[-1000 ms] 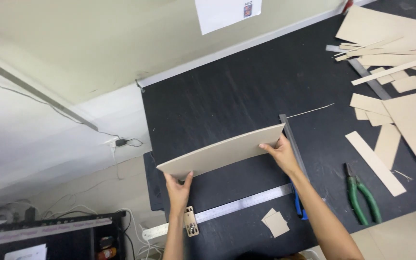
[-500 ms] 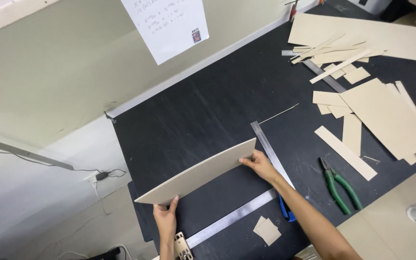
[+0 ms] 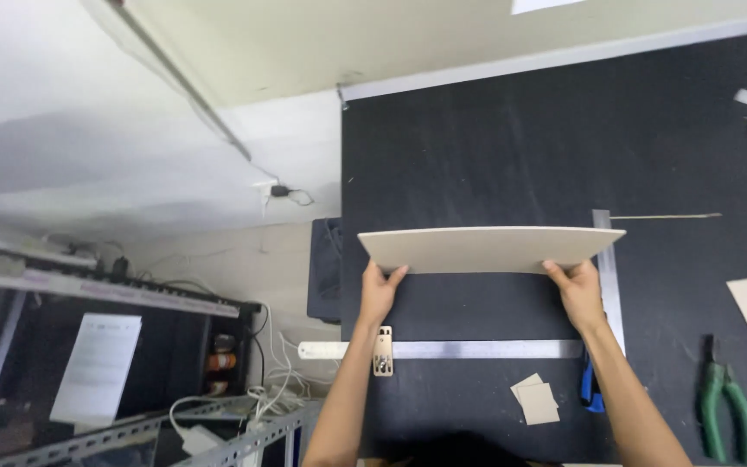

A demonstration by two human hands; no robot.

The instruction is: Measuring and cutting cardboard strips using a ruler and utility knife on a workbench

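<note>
Both hands, left hand (image 3: 379,292) and right hand (image 3: 577,291), clamp the beige board (image 3: 488,249), now levelled squarely over the black surface (image 3: 494,147) near its front edge.

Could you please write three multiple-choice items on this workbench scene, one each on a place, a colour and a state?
1. Where do the pliers lie?
A. On the black table, right of the right hand
B. On the shelf at left
C. Under the board

2. What colour are the pliers' handles?
A. Red
B. Green
C. Yellow

3. How is the beige board held?
A. Lying flat, untouched
B. By one hand only
C. By both hands, one at each end

Answers:
1 A: they rest on the black surface near the right edge of the view.
2 B: both handles are green.
3 C: the left hand grips the board's left end and the right hand its right end, above the metal ruler.
</note>
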